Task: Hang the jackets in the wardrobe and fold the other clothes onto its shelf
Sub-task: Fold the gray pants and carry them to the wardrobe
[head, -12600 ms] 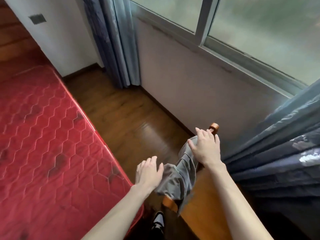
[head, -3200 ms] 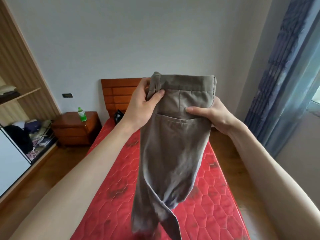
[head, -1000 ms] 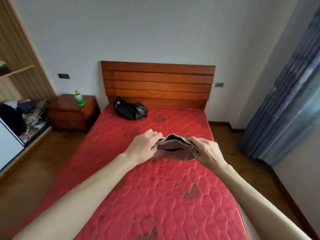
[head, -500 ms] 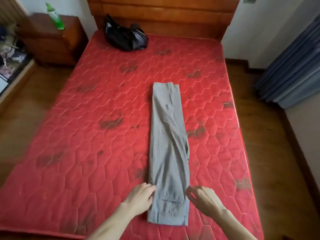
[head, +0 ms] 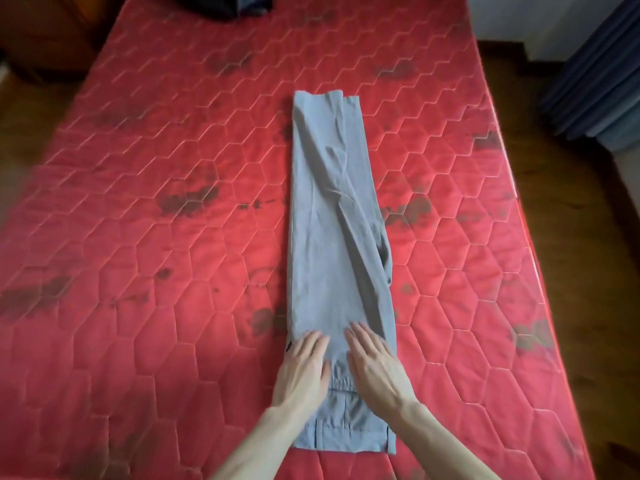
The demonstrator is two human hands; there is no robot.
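Note:
Grey trousers (head: 332,237) lie stretched out lengthwise on the red mattress (head: 138,271), folded leg on leg, waistband nearest me and cuffs pointing toward the head of the bed. My left hand (head: 304,368) lies flat on the left side of the trousers just above the waistband, fingers straight. Beside it, my right hand (head: 375,367) presses flat on the right side, fingers straight and pointing up the legs. Neither hand grips the cloth.
A dark bag (head: 239,5) sits at the far end of the mattress, cut off by the frame's top edge. Wooden floor (head: 571,220) runs along the right side, with blue curtains (head: 602,74) at the upper right. A dark wooden nightstand (head: 45,32) stands at the upper left.
Half a second ago my hands pinched the trousers' edges near the waistband. They have since moved inward onto the cloth and lie flat. The camera has come closer.

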